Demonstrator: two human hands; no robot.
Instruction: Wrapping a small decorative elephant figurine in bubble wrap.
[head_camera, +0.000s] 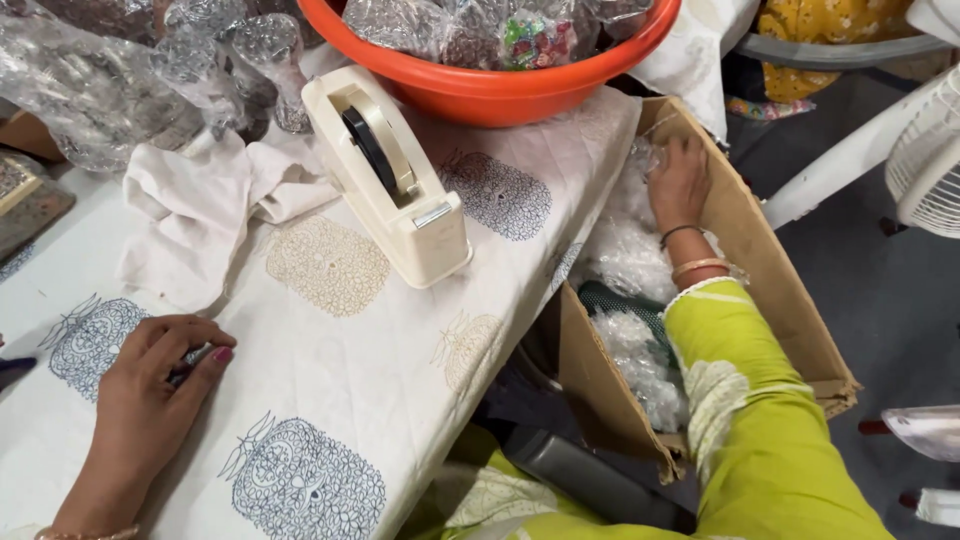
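Meanwhile our right hand (678, 185) digs, fingers spread, among plastic bags (630, 262) in the box (790, 300) as our left hand (150, 385) pinches a small dark object (192, 360) on the counter (340, 390); reaching unwatched, we might snag or spill bags.

There is a single view, taken from a camera on the person's head and aimed steeply downward and a little forward. It sits close to the work: the tabletop (330, 350), under a white printed cloth, fills the left and middle of the frame and runs slantwise from lower left to upper right. Its far end is cut off by the top edge, where only the near half of an orange basin (480, 90) shows. To the right the view drops past the tabletop's edge into an open cardboard box (790, 330) on the floor. The person's own arms enter from the bottom edge. No second view shares this scene.
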